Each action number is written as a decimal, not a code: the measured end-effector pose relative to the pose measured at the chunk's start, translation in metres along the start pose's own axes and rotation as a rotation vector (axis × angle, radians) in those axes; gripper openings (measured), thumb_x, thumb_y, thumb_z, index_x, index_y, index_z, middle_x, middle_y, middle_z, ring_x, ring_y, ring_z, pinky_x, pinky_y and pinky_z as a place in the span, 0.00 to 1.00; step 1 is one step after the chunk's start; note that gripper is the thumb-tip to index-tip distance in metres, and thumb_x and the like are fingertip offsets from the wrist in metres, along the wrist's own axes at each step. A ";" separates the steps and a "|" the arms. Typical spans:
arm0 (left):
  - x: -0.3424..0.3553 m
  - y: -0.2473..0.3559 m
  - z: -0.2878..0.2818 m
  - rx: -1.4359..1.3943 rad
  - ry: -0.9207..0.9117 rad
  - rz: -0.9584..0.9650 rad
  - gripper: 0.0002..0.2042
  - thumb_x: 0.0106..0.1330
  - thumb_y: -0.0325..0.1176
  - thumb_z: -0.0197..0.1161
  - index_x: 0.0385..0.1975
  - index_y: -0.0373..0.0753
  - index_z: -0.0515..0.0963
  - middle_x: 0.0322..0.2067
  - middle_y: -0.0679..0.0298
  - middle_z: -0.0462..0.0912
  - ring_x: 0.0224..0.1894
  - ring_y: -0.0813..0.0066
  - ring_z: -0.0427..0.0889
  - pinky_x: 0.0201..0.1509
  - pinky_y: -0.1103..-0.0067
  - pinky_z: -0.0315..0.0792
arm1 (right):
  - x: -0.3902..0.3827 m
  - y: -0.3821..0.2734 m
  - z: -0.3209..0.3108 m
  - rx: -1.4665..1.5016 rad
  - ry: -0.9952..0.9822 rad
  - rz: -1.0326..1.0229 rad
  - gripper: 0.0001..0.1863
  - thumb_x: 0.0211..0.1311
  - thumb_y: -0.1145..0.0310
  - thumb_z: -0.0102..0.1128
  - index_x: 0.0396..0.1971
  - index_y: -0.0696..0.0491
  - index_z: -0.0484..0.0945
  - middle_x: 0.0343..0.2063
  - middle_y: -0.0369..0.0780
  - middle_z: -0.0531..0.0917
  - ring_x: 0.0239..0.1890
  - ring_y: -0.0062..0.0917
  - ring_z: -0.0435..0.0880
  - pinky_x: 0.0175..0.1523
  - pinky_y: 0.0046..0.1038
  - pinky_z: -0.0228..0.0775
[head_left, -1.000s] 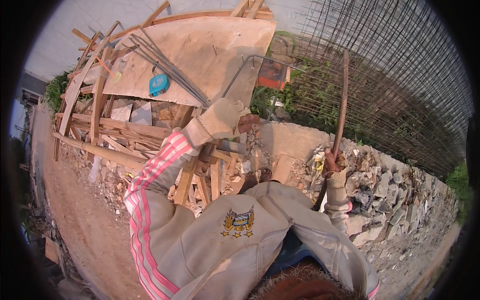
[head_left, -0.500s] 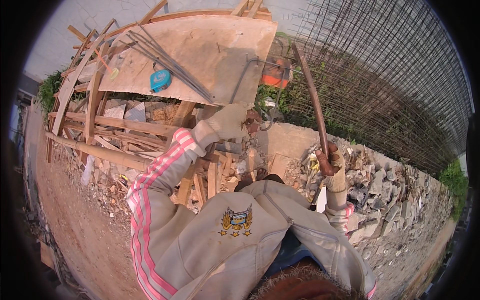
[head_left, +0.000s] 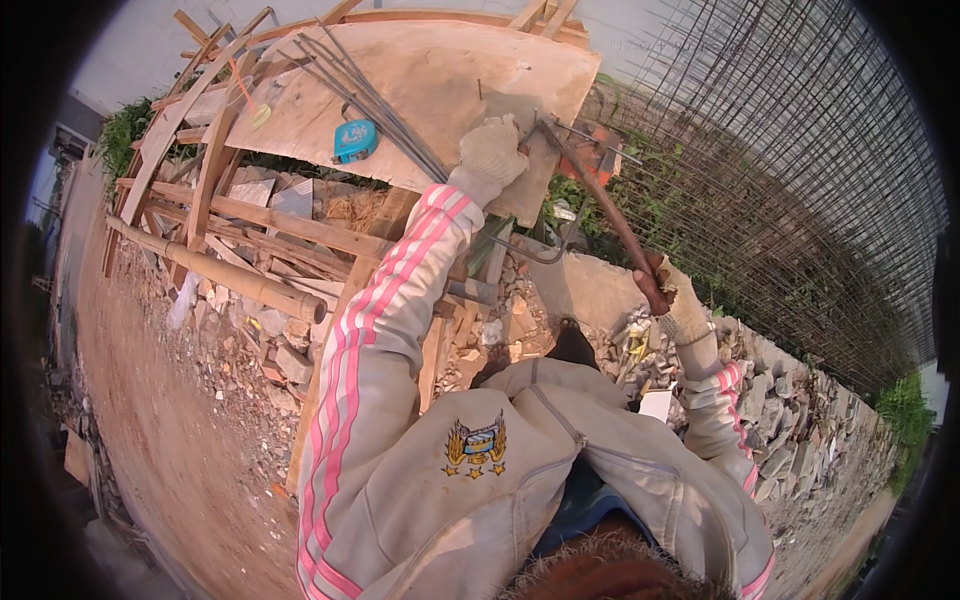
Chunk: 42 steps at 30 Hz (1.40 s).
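My left hand [head_left: 490, 152], in a pale glove, is up at the right part of a plywood board [head_left: 285, 125], its fingers curled beside a bent steel bar [head_left: 543, 258]; what they grip is unclear. My right hand [head_left: 668, 298], gloved with bare fingertips showing, grips a long brown rod [head_left: 600, 195] that slants up-left, its far end beside my left hand at the bent bar. On the board lie several straight steel rods [head_left: 372, 98] and a turquoise tape measure [head_left: 355, 140]. An orange object [head_left: 602, 150] is partly hidden behind the rod.
A timber frame with a bamboo pole [head_left: 250, 280] stands at the left, beside a dirt path [head_left: 125, 350]. Broken rubble [head_left: 775, 410] is piled at the right along a low concrete edge. A tall steel mesh [head_left: 790, 150] and weeds fill the upper right. My feet are below.
My left hand has moved up and right onto the board. The brown rod, upright earlier, has tipped left toward that hand, and my right hand has moved slightly upward.
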<state>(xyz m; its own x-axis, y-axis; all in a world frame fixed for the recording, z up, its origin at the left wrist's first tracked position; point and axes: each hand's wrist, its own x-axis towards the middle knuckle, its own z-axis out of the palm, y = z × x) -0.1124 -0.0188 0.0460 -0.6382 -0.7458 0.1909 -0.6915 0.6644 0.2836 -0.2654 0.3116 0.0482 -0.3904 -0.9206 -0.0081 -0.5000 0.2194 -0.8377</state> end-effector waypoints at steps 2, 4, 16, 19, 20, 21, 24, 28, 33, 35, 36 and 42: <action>0.005 0.001 0.007 0.017 0.024 0.022 0.18 0.56 0.39 0.62 0.44 0.38 0.75 0.42 0.50 0.82 0.44 0.52 0.83 0.46 0.61 0.78 | 0.008 0.004 -0.006 0.057 -0.044 0.047 0.17 0.71 0.62 0.57 0.51 0.58 0.75 0.29 0.32 0.71 0.33 0.18 0.68 0.40 0.24 0.63; 0.009 0.007 0.014 0.051 0.047 0.064 0.18 0.56 0.38 0.61 0.44 0.38 0.75 0.41 0.50 0.82 0.43 0.51 0.83 0.45 0.62 0.78 | 0.013 0.008 -0.013 0.069 -0.088 0.097 0.19 0.70 0.63 0.58 0.55 0.58 0.73 0.31 0.33 0.74 0.35 0.19 0.70 0.42 0.23 0.65; 0.014 0.036 0.032 0.226 0.132 -0.146 0.18 0.54 0.36 0.64 0.45 0.39 0.77 0.40 0.55 0.81 0.46 0.56 0.81 0.48 0.65 0.77 | 0.023 0.034 -0.084 0.134 -0.017 -0.075 0.19 0.66 0.64 0.61 0.53 0.55 0.74 0.26 0.31 0.75 0.28 0.17 0.70 0.34 0.21 0.62; 0.013 0.044 0.035 0.254 0.156 -0.223 0.18 0.53 0.36 0.64 0.45 0.38 0.77 0.39 0.55 0.80 0.46 0.56 0.81 0.48 0.65 0.77 | 0.044 0.058 -0.103 0.521 -0.112 0.105 0.16 0.66 0.62 0.62 0.48 0.55 0.75 0.23 0.30 0.74 0.24 0.14 0.69 0.30 0.21 0.61; 0.012 0.046 0.035 0.249 0.152 -0.245 0.19 0.53 0.36 0.64 0.45 0.38 0.77 0.39 0.54 0.80 0.46 0.56 0.81 0.48 0.65 0.77 | 0.053 0.066 -0.108 0.387 -0.139 0.076 0.13 0.67 0.60 0.61 0.42 0.54 0.75 0.21 0.28 0.71 0.23 0.11 0.68 0.28 0.20 0.59; 0.013 0.047 0.035 0.236 0.153 -0.252 0.19 0.53 0.37 0.64 0.45 0.38 0.77 0.39 0.54 0.80 0.46 0.56 0.81 0.48 0.65 0.77 | 0.060 0.072 -0.112 0.421 -0.161 0.135 0.13 0.67 0.59 0.61 0.41 0.53 0.75 0.21 0.28 0.71 0.23 0.11 0.67 0.28 0.19 0.59; 0.014 0.046 0.034 0.258 0.069 -0.297 0.20 0.54 0.39 0.66 0.46 0.40 0.76 0.41 0.55 0.80 0.48 0.57 0.80 0.50 0.66 0.77 | 0.075 0.087 -0.117 0.319 -0.133 0.178 0.15 0.69 0.55 0.59 0.37 0.53 0.75 0.20 0.28 0.68 0.24 0.13 0.65 0.29 0.20 0.58; 0.013 0.040 0.037 0.207 0.080 -0.278 0.20 0.55 0.40 0.66 0.46 0.41 0.75 0.40 0.56 0.80 0.48 0.57 0.80 0.50 0.65 0.77 | 0.076 0.093 -0.141 0.016 -0.026 0.118 0.17 0.71 0.54 0.56 0.33 0.54 0.74 0.21 0.30 0.68 0.26 0.16 0.63 0.31 0.22 0.58; 0.014 0.034 0.046 0.245 0.107 -0.240 0.17 0.55 0.37 0.64 0.44 0.39 0.75 0.40 0.55 0.80 0.48 0.57 0.80 0.50 0.66 0.77 | 0.097 0.094 -0.175 -0.030 -0.167 0.034 0.18 0.72 0.56 0.56 0.30 0.55 0.73 0.18 0.30 0.66 0.25 0.16 0.63 0.29 0.24 0.56; 0.012 0.033 0.047 0.238 0.141 -0.222 0.16 0.56 0.37 0.64 0.43 0.39 0.75 0.40 0.55 0.80 0.48 0.57 0.80 0.50 0.66 0.77 | 0.112 0.095 -0.189 -0.134 -0.240 -0.014 0.19 0.72 0.56 0.56 0.28 0.56 0.73 0.16 0.30 0.65 0.23 0.17 0.62 0.28 0.25 0.55; 0.012 0.032 0.047 0.235 0.166 -0.204 0.16 0.56 0.37 0.63 0.43 0.39 0.75 0.40 0.55 0.80 0.48 0.57 0.80 0.50 0.66 0.77 | 0.120 0.096 -0.193 -0.133 -0.253 -0.050 0.20 0.71 0.55 0.57 0.26 0.56 0.73 0.15 0.31 0.65 0.22 0.17 0.62 0.27 0.25 0.55; 0.010 0.035 0.046 0.225 0.167 -0.248 0.16 0.56 0.36 0.63 0.43 0.40 0.75 0.40 0.55 0.80 0.49 0.56 0.79 0.50 0.65 0.77 | 0.175 0.102 -0.222 -0.225 -0.377 -0.110 0.22 0.70 0.51 0.58 0.26 0.56 0.75 0.15 0.32 0.67 0.22 0.18 0.63 0.27 0.27 0.57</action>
<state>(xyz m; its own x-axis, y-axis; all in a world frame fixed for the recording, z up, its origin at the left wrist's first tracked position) -0.1589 -0.0007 0.0142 -0.3907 -0.8710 0.2979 -0.8872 0.4426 0.1304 -0.5567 0.2441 0.0823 -0.0373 -0.9865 -0.1593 -0.6948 0.1402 -0.7054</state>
